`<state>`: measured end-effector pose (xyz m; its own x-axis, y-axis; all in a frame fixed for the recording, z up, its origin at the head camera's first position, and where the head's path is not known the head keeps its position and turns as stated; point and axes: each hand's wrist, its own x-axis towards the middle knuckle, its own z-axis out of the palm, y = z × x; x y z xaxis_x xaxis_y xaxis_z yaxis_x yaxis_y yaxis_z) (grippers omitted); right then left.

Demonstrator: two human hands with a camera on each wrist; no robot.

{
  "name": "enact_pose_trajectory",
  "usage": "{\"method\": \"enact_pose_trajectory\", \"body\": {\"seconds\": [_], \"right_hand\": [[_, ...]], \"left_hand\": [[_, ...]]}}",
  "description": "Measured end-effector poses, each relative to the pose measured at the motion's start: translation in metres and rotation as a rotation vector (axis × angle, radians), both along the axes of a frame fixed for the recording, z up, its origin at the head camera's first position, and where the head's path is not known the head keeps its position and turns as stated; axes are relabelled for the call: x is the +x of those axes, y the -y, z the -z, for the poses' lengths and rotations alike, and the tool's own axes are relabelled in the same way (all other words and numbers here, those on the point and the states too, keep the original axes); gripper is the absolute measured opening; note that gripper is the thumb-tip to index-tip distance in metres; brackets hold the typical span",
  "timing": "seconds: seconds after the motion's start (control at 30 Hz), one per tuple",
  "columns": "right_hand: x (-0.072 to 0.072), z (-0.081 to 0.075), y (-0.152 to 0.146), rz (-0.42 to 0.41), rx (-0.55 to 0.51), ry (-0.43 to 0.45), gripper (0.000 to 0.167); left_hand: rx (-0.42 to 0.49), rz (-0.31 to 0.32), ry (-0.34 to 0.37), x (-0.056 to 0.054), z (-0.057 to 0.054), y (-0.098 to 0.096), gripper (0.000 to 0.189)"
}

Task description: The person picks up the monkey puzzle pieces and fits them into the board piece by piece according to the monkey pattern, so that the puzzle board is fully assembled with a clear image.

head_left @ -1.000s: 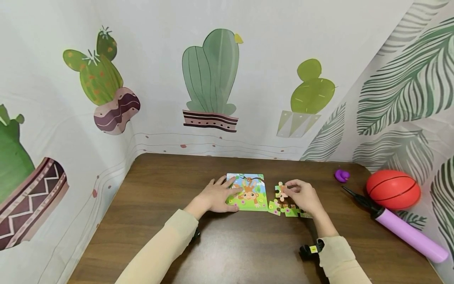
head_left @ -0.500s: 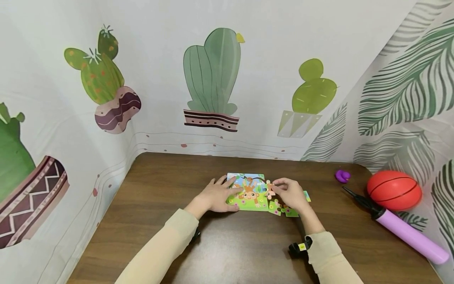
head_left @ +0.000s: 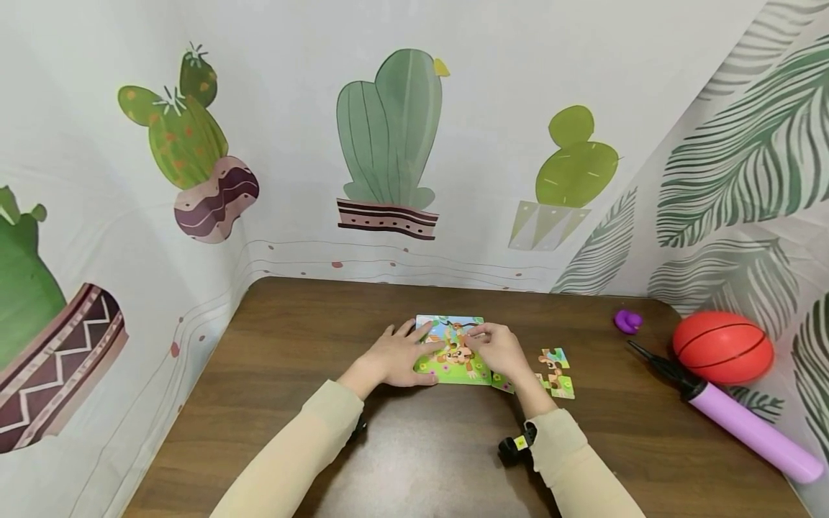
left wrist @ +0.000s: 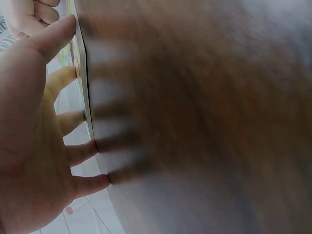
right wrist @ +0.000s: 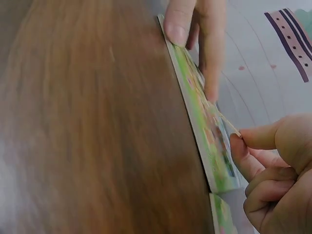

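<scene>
Right wrist: tilted puzzle piece (right wrist: 229,125) juts from right grip (right wrist: 278,176) over puzzle board (right wrist: 197,112)

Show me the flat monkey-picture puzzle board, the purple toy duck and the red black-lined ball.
Flat monkey-picture puzzle board (head_left: 456,376), head view: green lower part.
Purple toy duck (head_left: 627,322), head view: its body.
Red black-lined ball (head_left: 723,348), head view: its middle.

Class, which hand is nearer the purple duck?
Right. The right hand is over the puzzle board, left of the purple duck; the left hand rests on the board, farther left.
</scene>
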<state>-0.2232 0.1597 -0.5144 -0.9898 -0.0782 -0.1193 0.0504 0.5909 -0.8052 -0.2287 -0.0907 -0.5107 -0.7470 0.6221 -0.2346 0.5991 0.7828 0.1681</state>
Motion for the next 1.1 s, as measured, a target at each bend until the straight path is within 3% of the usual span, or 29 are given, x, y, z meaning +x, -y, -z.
{"method": "enact_pose_trajectory", "body": {"seconds": [0.43,0.8,1.1], "right_hand": [[-0.005,0.002,0.012,0.038,0.023,0.041,0.025],[-0.003,0.005,0.011,0.056,-0.036,0.073,0.028],[-0.004,0.002,0.013,0.051,0.029,0.044,0.029]], "left_hand": [[-0.012,0.002,-0.002,-0.001,0.001,0.000,0.080],[0.004,0.000,0.004,0.000,-0.001,0.000,0.082],[-0.007,-0.002,0.004,-0.001,0.001,0.000,0.081]]}}
